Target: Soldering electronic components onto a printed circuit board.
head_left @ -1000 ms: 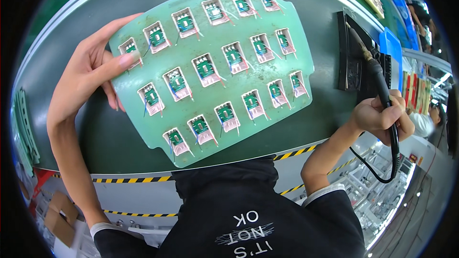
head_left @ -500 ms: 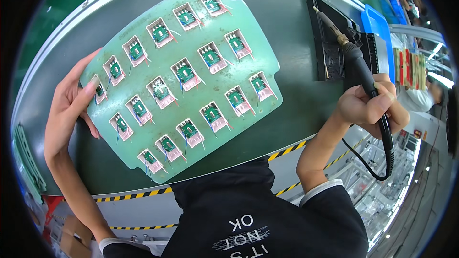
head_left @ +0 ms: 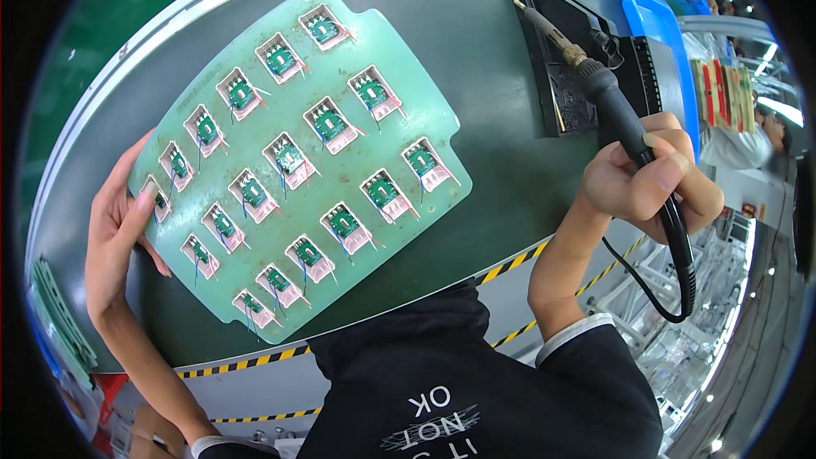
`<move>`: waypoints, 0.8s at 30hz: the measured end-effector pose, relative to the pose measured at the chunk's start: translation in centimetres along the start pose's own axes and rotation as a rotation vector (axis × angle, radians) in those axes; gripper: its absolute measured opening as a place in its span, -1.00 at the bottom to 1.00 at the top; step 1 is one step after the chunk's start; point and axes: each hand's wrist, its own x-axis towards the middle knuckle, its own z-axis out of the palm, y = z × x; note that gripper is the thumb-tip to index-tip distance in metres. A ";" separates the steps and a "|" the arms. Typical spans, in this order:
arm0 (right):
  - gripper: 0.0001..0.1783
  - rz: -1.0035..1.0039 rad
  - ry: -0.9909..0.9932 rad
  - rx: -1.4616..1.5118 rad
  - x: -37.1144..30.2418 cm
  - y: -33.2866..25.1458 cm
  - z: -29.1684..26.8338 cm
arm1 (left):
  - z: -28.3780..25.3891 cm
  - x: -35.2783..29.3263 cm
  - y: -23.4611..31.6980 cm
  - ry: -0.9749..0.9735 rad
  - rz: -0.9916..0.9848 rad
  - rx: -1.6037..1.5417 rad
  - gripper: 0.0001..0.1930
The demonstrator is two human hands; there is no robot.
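My left hand (head_left: 115, 217) is closed on the left edge of a pale green fixture board (head_left: 393, 49), thumb on top, over the dark green bench. Set in the board's rows of cutouts are several small white housings (head_left: 346, 141), each with a green circuit board (head_left: 328, 123) inside and red, blue and white wires sticking out. My right hand (head_left: 650, 183) is wrapped round the black handle of a soldering iron (head_left: 614, 106). Its metal tip points up and away, above a black holder and apart from the fixture board.
The black holder (head_left: 551, 110) lies at the far right beside a blue tray (head_left: 690, 59). The iron's black cable (head_left: 633, 276) loops down past the bench's striped front edge (head_left: 246, 364). Green slotted pieces (head_left: 64, 323) sit at the far left, and a person is partly visible at far right.
The whole view has shifted a little. The fixture board, with my left hand on it, has come slightly nearer and to the left. My right hand still holds the soldering iron.
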 end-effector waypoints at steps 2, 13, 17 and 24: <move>-0.81 0.012 0.035 -0.003 0.1 -0.1 0.7 | -0.1 -0.5 0.6 0.034 0.002 0.014 -0.45; -0.64 0.186 0.299 -0.038 -0.6 -1.3 2.0 | 0.3 -3.6 -2.0 0.117 0.043 -0.307 -0.44; -0.62 0.091 0.320 -0.074 0.0 -1.2 2.1 | 3.1 -7.5 -2.4 0.134 -0.023 -0.435 -0.49; -0.86 0.029 0.282 -0.044 0.4 -1.4 2.5 | 5.5 -8.4 -1.0 0.101 -0.122 -0.479 -0.52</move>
